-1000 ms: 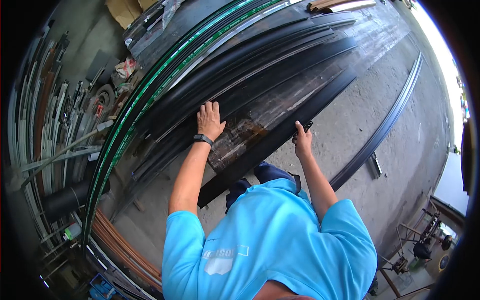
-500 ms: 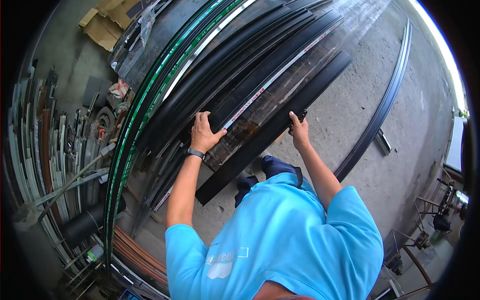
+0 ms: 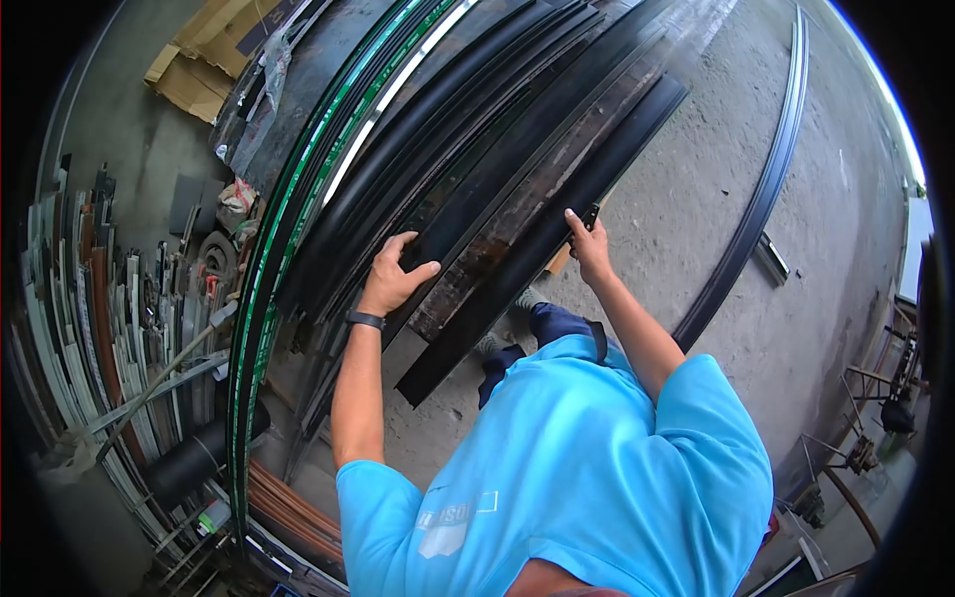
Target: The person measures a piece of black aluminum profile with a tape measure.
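Note:
My left hand (image 3: 391,279), with a dark wristband, spans the near part of a long black profile (image 3: 487,199), fingers at its far edge and thumb at its near edge. My right hand (image 3: 591,253) is closed round a small black object (image 3: 591,216), mostly hidden by the fingers, beside another black profile (image 3: 537,249). That second profile lies slanted over the near side of a worn, dark work surface (image 3: 463,289). Its lower end sticks out above the floor.
Green-edged strips (image 3: 298,189) and more black profiles (image 3: 408,129) lie to the left. Upright offcuts (image 3: 109,328) crowd the far left. A long dark profile (image 3: 761,199) and a short piece (image 3: 773,261) rest on the floor at right. Cardboard (image 3: 199,70) is at upper left.
The profile at my left hand has turned, and its white, red-lettered strip no longer shows. My left thumb and fingers have shifted on it. My right hand still holds the small black object.

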`<control>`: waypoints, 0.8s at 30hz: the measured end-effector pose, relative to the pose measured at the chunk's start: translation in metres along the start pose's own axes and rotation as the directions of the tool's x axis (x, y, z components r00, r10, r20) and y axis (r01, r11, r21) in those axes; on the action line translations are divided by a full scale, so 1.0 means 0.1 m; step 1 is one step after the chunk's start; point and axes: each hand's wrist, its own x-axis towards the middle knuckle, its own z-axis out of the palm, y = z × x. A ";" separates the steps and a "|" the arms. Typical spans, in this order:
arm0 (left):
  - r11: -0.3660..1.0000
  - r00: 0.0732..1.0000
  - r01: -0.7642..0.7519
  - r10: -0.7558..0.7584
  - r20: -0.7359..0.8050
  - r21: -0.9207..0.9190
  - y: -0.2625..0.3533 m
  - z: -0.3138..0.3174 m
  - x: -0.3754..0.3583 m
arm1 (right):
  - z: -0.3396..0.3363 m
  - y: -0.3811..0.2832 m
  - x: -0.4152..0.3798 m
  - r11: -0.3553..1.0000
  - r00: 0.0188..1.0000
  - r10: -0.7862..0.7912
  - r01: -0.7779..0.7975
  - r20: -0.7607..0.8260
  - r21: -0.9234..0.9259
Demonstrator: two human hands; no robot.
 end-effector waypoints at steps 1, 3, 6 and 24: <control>0.997 0.996 0.048 -0.043 0.083 -0.067 -0.03 -0.08 -0.01 | 0.00 -0.02 -0.02 1.000 1.000 0.009 -0.009 -0.002 -0.005; 0.998 0.986 0.047 -0.039 0.162 -0.042 0.26 -0.15 -0.06 | -0.01 -0.03 -0.03 1.000 1.000 0.012 -0.012 0.015 0.007; 0.996 0.996 0.034 -0.041 0.081 0.085 0.33 0.11 -0.18 | -0.05 -0.02 0.00 0.999 0.999 0.008 -0.009 0.037 0.032; 0.989 0.975 -0.131 0.140 0.172 -0.064 0.10 1.05 -0.19 | -0.24 0.17 0.09 0.915 0.948 0.044 -0.165 0.317 0.367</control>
